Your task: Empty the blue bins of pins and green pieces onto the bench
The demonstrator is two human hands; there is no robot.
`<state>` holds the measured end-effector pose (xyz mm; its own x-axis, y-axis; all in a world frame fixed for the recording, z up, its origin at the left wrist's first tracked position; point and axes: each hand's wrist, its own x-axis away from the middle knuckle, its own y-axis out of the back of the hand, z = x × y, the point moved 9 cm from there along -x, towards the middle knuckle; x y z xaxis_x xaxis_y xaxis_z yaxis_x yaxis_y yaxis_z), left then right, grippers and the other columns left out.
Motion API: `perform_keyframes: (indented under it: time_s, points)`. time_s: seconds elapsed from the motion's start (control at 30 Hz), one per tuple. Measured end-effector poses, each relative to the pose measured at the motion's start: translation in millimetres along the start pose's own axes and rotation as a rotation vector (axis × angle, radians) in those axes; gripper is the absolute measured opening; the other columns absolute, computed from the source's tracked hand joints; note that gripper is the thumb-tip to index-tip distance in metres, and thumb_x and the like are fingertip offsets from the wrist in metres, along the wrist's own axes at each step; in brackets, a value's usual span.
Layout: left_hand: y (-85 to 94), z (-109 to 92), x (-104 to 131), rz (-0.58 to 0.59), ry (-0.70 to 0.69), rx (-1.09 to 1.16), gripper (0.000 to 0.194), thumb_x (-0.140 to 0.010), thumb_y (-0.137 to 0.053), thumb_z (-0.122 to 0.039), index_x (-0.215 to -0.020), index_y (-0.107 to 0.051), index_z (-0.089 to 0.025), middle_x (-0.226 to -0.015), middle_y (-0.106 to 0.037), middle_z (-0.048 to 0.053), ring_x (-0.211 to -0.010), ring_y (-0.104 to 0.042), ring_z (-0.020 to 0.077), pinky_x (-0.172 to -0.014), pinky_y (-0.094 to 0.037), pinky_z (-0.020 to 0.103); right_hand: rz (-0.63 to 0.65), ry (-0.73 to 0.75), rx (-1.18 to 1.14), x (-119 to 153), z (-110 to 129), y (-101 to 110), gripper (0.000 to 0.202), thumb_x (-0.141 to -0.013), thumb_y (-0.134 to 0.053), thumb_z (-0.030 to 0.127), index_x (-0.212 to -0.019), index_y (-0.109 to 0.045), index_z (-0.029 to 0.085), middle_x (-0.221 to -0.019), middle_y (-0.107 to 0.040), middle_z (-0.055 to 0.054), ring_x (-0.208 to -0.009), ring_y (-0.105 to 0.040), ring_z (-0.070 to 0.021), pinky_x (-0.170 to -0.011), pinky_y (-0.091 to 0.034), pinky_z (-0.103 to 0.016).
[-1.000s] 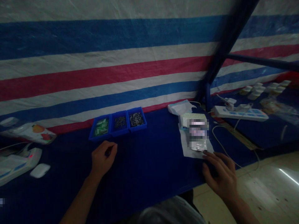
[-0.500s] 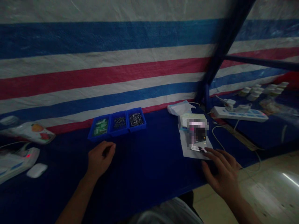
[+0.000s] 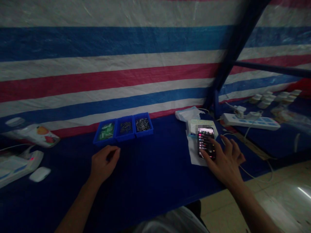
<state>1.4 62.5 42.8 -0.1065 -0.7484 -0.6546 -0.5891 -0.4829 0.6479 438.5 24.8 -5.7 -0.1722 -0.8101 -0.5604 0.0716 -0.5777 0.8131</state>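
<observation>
My left hand (image 3: 104,163) rests on the blue table with its fingers curled together, just in front of the blue trays; nothing shows in it. My right hand (image 3: 224,160) has its fingers spread over the lower part of a phone (image 3: 206,136), thumb and index finger at the lit screen. The phone lies on white paper (image 3: 193,150), against a pale packet. Three joined blue trays hold green pieces (image 3: 106,131), dark metal pins (image 3: 125,127) and shiny metal pieces (image 3: 142,124).
Power strips lie at the left (image 3: 21,166) and right (image 3: 251,121). A white case (image 3: 40,174) and a printed pouch (image 3: 43,135) are at the left. Small bottles (image 3: 265,102) stand far right. A striped sheet (image 3: 116,76) hangs behind.
My right hand has moved up and left over the phone, and its fingers now reach the screen. The phone shows a different, darker screen. My left hand stays where it was.
</observation>
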Motion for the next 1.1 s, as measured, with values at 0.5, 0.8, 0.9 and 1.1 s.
perform_keyframes:
  time_s: [0.5,0.8,0.9,1.1]
  points:
    - [1.6,0.5,0.5,-0.022,-0.018,-0.019,0.022,-0.09,-0.06,-0.035,-0.076,-0.07,-0.021,-0.066,-0.071,0.0,-0.056,-0.066,0.0151,-0.057,-0.051,0.025,-0.162,0.318,-0.088,30.0,-8.4,21.1,0.018,-0.09,-0.064,0.036,-0.098,-0.078,0.028,-0.136,-0.06,-0.009,-0.136,-0.044,-0.0408,-0.105,-0.038,-0.059]
    - [2.0,3.2,1.3,-0.027,-0.002,-0.036,0.023,-0.09,-0.06,-0.036,-0.076,-0.07,-0.021,-0.064,-0.07,-0.001,-0.054,-0.064,0.0149,-0.054,-0.049,0.025,-0.172,0.347,-0.071,29.8,-1.9,21.2,0.018,-0.09,-0.064,0.036,-0.095,-0.08,0.029,-0.137,-0.061,-0.009,-0.135,-0.043,-0.0428,-0.1,-0.038,-0.059]
    - [1.6,5.1,0.8,-0.02,0.023,-0.029,0.024,-0.089,-0.059,-0.037,-0.075,-0.07,-0.021,-0.065,-0.071,0.0,-0.055,-0.065,0.0155,-0.054,-0.05,0.025,-0.194,0.321,-0.109,28.7,-1.3,26.4,0.019,-0.091,-0.062,0.034,-0.097,-0.078,0.027,-0.132,-0.063,-0.011,-0.133,-0.046,-0.0404,-0.102,-0.039,-0.058]
    - [0.5,5.1,-1.2,0.001,0.057,-0.012,0.024,-0.087,-0.058,-0.039,-0.074,-0.07,-0.022,-0.065,-0.071,0.0,-0.055,-0.065,0.0157,-0.056,-0.051,0.026,-0.134,0.26,-0.052,26.4,-5.5,15.4,0.031,-0.092,-0.059,0.044,-0.113,-0.072,0.024,-0.142,-0.055,-0.015,-0.136,-0.042,-0.0435,-0.101,-0.04,-0.061]
